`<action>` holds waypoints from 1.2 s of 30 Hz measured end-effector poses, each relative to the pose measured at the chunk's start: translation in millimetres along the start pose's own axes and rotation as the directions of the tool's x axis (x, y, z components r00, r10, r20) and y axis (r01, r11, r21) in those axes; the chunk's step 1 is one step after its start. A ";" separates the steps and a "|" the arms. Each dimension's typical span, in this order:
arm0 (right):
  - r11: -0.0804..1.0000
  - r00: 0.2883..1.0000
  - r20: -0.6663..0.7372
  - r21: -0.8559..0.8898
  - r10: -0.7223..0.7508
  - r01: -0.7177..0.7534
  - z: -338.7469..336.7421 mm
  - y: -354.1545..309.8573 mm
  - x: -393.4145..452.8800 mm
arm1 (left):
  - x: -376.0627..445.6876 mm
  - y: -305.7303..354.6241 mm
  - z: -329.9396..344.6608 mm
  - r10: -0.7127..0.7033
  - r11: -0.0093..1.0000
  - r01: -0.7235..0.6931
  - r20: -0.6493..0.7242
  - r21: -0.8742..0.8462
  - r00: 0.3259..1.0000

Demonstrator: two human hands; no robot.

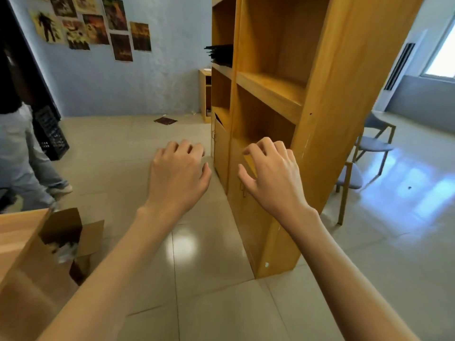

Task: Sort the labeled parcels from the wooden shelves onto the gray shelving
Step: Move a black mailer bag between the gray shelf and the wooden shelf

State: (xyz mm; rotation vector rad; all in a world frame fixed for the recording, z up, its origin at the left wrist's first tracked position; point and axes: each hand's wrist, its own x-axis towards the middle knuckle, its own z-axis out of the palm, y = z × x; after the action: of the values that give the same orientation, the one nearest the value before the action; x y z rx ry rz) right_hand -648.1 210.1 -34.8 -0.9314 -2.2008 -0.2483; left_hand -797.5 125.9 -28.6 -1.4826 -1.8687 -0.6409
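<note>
Head view: left hand [178, 172] and right hand [269, 174] hang loosely curled, holding nothing. Wooden shelves [283, 94] stand just beyond the right hand; dark stacked items [219, 54], possibly parcels, lie above it.

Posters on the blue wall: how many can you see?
7, clustered upper left: top row, middle row, one lower. Another sits right, making 8; more may be cropped.
</note>
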 end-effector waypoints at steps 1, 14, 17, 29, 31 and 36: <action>1.000 1.000 -0.001 -0.007 0.017 -0.017 14.1 -0.9 16.7 | 14.2 -12.3 14.8 0.025 1.000 -0.025 -0.009 -0.008 1.000; 0.972 0.983 0.025 -0.156 0.181 -0.175 188.9 55.6 173.6 | 173.2 -98.0 229.2 0.180 0.972 -0.173 0.030 -0.162 0.983; 0.963 0.974 0.005 -0.152 0.227 -0.223 227.7 77.4 210.4 | 213.6 -107.7 277.2 0.216 0.963 -0.206 0.038 -0.174 0.976; 0.902 0.940 -0.047 -0.270 0.339 -0.338 342.1 141.7 323.2 | 342.2 -139.9 432.9 0.339 0.889 -0.317 0.012 -0.330 0.941; 0.877 0.925 -0.054 -0.302 0.376 -0.374 356.4 149.7 332.1 | 356.6 -139.6 458.4 0.375 0.866 -0.343 0.017 -0.364 0.927; 0.776 0.856 -0.079 -0.385 0.511 -0.499 394.3 161.8 351.1 | 390.9 -142.2 517.1 0.472 0.779 -0.415 0.004 -0.470 0.881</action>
State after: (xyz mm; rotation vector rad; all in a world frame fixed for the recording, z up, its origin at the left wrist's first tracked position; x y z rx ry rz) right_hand -920.5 686.9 -93.4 -1.7240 -1.8605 -0.4273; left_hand -1090.3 719.5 -75.4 -2.2293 -1.4076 -0.8024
